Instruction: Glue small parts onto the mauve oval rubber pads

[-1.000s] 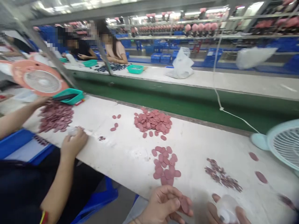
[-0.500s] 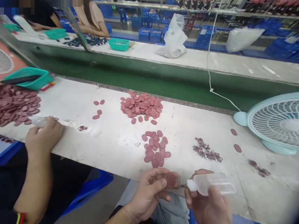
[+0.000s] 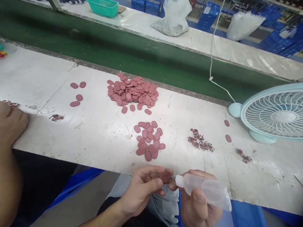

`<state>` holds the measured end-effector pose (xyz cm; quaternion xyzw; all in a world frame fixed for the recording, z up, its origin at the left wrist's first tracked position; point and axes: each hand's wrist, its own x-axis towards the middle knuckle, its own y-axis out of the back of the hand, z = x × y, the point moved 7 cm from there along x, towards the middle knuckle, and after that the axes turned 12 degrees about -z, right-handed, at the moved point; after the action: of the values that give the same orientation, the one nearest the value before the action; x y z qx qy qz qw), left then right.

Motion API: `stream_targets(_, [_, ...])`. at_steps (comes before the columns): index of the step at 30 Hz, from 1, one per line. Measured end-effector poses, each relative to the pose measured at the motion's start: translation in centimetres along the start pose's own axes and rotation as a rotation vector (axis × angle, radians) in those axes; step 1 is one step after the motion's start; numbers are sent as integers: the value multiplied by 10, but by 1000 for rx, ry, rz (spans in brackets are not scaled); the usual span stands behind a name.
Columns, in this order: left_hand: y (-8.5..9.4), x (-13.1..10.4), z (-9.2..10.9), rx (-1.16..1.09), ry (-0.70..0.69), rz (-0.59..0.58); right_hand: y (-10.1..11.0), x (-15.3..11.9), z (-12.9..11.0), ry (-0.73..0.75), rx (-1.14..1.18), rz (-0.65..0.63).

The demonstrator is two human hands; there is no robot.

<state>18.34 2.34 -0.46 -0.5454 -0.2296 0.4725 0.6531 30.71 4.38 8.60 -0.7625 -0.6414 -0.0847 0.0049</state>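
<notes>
My left hand (image 3: pixel 140 190) pinches a reddish oval piece (image 3: pixel 166 179) between thumb and fingers, just off the table's front edge. In my right hand (image 3: pixel 197 205) lies a translucent squeeze bottle (image 3: pixel 205 186), tipped on its side with its white cap and thin metal nozzle pointing left. The nozzle's tip meets the oval piece or hovers right at it; I cannot tell which. Beyond my hands lies a small loose group of similar oval pieces (image 3: pixel 148 137), and a larger heap of oval pieces (image 3: pixel 132 91) sits farther back. Small dark curled parts (image 3: pixel 200 140) are scattered to the right.
A pale blue fan (image 3: pixel 281 115) stands at right, its white cord (image 3: pixel 211 63) hanging near. Another person's hand (image 3: pixel 13 121) rests on the white table (image 3: pixel 99 135) at left. Past the green channel (image 3: pixel 94 47), a clear plastic bag (image 3: pixel 174 19) and a teal basket (image 3: pixel 104 8) stand on a ledge.
The camera view has tilted down and shifted right. My right hand has brought the bottle's nozzle left onto or close to the oval piece, which has turned in my left hand.
</notes>
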Motion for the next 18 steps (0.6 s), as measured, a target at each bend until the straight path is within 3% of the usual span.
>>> stream_targets(7, [-1, 1, 1, 4, -3, -3, 3, -8, 7, -30, -47, -40])
stream_targets(18, [1, 0, 2, -12, 2, -8, -3, -4, -3, 7, -50, 38])
